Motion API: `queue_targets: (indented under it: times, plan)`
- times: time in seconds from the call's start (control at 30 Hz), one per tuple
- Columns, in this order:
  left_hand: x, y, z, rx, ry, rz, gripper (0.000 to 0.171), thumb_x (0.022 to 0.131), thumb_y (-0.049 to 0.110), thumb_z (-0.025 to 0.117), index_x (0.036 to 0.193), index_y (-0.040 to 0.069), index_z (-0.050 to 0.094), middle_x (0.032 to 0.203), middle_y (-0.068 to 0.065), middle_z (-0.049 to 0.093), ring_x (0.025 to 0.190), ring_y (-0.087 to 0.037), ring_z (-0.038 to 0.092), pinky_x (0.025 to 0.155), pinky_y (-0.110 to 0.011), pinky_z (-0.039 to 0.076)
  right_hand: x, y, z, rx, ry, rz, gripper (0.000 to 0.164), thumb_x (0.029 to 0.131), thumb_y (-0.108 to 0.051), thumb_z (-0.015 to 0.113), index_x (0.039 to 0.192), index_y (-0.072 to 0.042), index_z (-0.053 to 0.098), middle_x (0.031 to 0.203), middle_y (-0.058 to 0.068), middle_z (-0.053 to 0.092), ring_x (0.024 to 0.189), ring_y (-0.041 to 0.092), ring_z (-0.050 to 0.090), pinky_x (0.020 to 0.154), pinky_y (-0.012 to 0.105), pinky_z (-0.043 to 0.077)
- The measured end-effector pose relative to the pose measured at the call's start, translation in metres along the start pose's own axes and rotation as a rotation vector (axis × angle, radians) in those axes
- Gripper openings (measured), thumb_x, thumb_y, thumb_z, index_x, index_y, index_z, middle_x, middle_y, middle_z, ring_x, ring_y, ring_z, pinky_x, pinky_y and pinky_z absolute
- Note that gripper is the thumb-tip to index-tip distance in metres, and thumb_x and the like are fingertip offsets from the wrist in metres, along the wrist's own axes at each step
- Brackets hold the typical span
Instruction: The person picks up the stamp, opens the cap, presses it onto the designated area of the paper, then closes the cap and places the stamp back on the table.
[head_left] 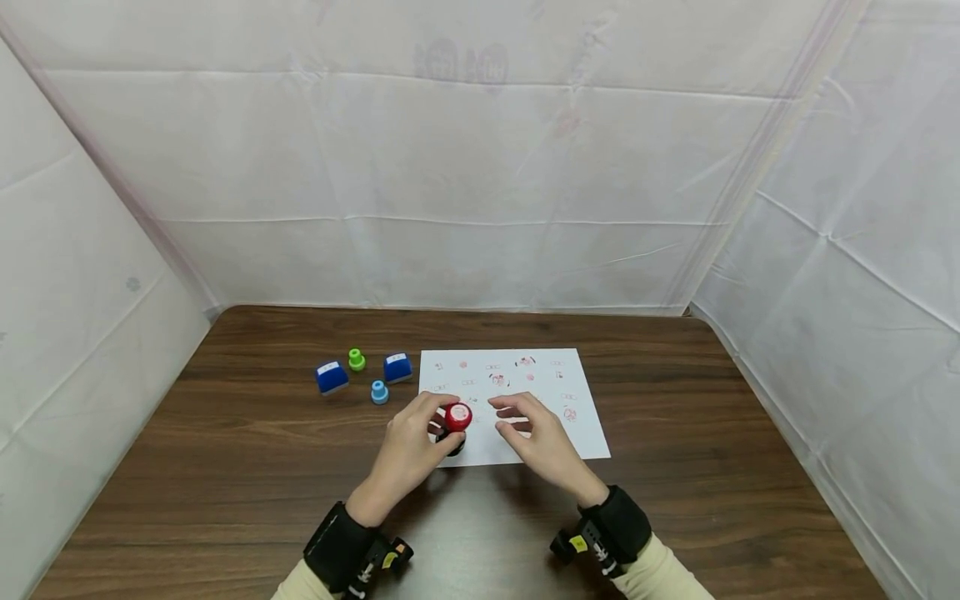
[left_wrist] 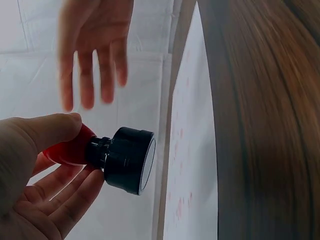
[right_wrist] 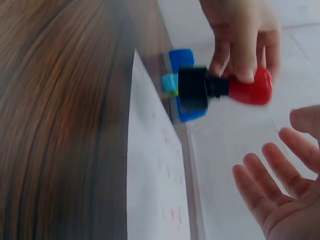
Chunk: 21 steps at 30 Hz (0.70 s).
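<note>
My left hand pinches a stamp by its red rounded handle. The stamp's wide black base hangs above the paper, its flat face turned down toward the sheet. A white sheet of paper lies on the table, with several small red stamped prints on it. My right hand hovers over the paper to the right of the stamp, apart from it, with fingers spread and nothing held. In the right wrist view the stamp's red handle shows between the left thumb and fingers.
Left of the paper stand two blue stamps with white-labelled tops, a small green stamp and a small light-blue one. The brown wooden table is bordered by white sheeting at the back and sides.
</note>
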<state>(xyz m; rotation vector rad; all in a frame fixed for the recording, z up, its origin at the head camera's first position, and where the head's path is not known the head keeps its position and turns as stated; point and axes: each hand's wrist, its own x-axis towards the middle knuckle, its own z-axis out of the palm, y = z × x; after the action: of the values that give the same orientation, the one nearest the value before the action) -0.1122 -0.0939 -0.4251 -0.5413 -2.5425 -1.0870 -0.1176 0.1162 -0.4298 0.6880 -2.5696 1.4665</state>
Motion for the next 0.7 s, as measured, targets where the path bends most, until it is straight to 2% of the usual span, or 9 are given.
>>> queue_targets:
  times: [0.2, 0.33, 0.53, 0.7]
  plan:
    - [-0.005, -0.017, -0.016, 0.059, 0.017, -0.048, 0.046, 0.069, 0.013, 0.081, 0.11, 0.011, 0.06, 0.097, -0.005, 0.06, 0.075, -0.012, 0.061, 0.064, -0.024, 0.055, -0.005, 0.012, -0.011, -0.104, -0.059, -0.061, 0.029, 0.089, -0.015, 0.061, 0.118, -0.015, 0.06, 0.113, 0.001, 0.058, 0.104, 0.018, 0.058, 0.083, 0.036, 0.053]
    - [-0.006, -0.034, -0.03, 0.081, 0.043, -0.063, 0.046, 0.069, 0.011, 0.081, 0.11, 0.009, 0.06, 0.095, -0.006, 0.06, 0.075, -0.014, 0.062, 0.063, -0.026, 0.056, -0.009, 0.018, -0.02, -0.197, -0.081, -0.085, 0.029, 0.089, -0.018, 0.062, 0.117, -0.014, 0.061, 0.114, -0.006, 0.057, 0.107, 0.014, 0.056, 0.084, 0.033, 0.051]
    - [-0.007, -0.06, -0.051, 0.132, 0.087, -0.099, 0.046, 0.071, 0.012, 0.079, 0.111, 0.008, 0.058, 0.096, -0.008, 0.06, 0.077, -0.018, 0.062, 0.064, -0.033, 0.056, -0.014, 0.027, -0.031, -0.3, -0.084, -0.111, 0.028, 0.088, -0.018, 0.063, 0.116, -0.013, 0.061, 0.114, -0.004, 0.056, 0.108, 0.013, 0.055, 0.085, 0.033, 0.049]
    - [-0.008, -0.079, -0.066, 0.173, 0.138, -0.086, 0.046, 0.07, 0.011, 0.08, 0.11, 0.006, 0.058, 0.095, -0.01, 0.061, 0.078, -0.02, 0.062, 0.063, -0.034, 0.056, -0.016, 0.032, -0.038, -0.342, -0.079, -0.111, 0.028, 0.088, -0.017, 0.063, 0.116, -0.014, 0.061, 0.115, -0.004, 0.056, 0.109, 0.012, 0.054, 0.088, 0.033, 0.048]
